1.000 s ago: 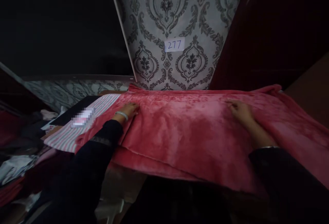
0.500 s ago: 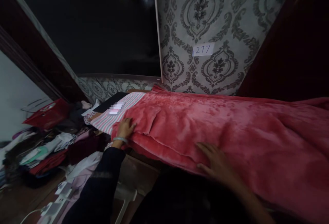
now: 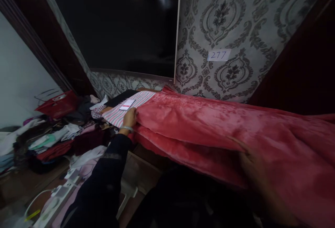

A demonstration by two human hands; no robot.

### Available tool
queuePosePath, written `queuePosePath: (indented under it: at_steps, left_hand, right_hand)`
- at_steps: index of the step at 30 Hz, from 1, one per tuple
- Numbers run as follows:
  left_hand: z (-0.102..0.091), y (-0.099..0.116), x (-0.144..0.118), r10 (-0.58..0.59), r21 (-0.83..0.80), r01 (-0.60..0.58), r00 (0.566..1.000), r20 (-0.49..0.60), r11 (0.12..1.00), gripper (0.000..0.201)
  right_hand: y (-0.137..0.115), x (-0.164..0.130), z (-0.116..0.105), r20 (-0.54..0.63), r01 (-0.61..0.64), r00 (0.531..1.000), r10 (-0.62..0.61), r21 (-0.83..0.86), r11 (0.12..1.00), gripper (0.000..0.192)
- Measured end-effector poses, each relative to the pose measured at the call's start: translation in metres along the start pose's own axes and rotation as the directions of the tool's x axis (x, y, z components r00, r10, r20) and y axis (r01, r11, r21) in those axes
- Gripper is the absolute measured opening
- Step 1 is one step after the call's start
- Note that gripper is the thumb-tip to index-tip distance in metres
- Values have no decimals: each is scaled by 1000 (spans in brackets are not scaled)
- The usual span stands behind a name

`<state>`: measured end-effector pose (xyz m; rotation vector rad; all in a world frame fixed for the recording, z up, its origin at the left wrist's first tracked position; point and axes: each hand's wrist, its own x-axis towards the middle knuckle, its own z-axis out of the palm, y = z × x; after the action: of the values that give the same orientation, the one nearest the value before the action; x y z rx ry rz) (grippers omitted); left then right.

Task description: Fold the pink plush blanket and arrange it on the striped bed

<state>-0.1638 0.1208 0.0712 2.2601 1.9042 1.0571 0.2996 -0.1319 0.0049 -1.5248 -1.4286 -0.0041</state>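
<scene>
A large red plush cloth (image 3: 183, 111) lies spread over a long surface, its near edge hanging toward me in loose layers. At its left end my left hand (image 3: 130, 118), with a bracelet at the wrist, is closed on the edge of the upper layer. Farther right, my right hand (image 3: 247, 154) pinches the near edge of that same layer and holds it up. A dark gap shows between the raised layer and the one below. The right fingertips are dim and partly lost against the fabric.
A phone (image 3: 127, 104) lies on a striped cloth (image 3: 115, 115) left of my left hand. Heaped clothes (image 3: 60, 137), a red bag (image 3: 59, 104) and a power strip (image 3: 59, 198) lie to the left. A wall-mounted television (image 3: 117, 25) hangs behind.
Both hands have gone from lying on the red cloth to gripping its upper layer. The layer's near edge has been lifted, opening a gap. The view has shifted left.
</scene>
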Motion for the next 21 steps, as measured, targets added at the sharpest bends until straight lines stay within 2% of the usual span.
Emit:
queuePosePath:
  at_steps: [2,3,6,8,11,13,15,17,19,21]
  left_hand:
    - [-14,-5,4,1,28,0,1000,-10,1000,28]
    - [-20,-8,4,1,42,-1,1000,-10,999,25]
    - [-32,-19,-7,28,99,-29,1000,8,995,21]
    - [-33,-29,-19,49,159,-58,997,63,986,21]
    - [-29,-40,-33,50,195,-84,984,172,977,23]
    - [-26,-42,-39,64,183,-93,985,158,979,25]
    - [-23,-38,-46,120,180,-129,991,60,975,32]
    - [-19,-25,-57,223,175,-216,975,-22,961,38]
    - [-12,-5,-74,362,135,-359,932,-1,924,44]
    - [-1,20,-95,510,56,-516,856,87,855,53]
  right_hand:
    - [3,-3,-11,-37,-27,999,27,-5,1000,47]
    - [6,-6,-14,-17,-25,1000,25,-4,1000,46]
    - [18,-19,-17,104,-10,995,10,6,1000,43]
    - [25,-27,-15,168,-4,986,5,-9,1000,42]
    - [29,-37,-13,255,101,963,-86,-45,994,42]
    - [25,-41,-10,308,213,936,-170,-112,971,41]
    - [17,-46,-4,344,313,912,-224,-230,921,46]
    - [7,-50,3,383,383,891,-243,-348,856,57]
    - [-3,-54,10,430,424,871,-237,-415,805,65]
    - [-11,-57,14,461,433,861,-214,-445,784,69]
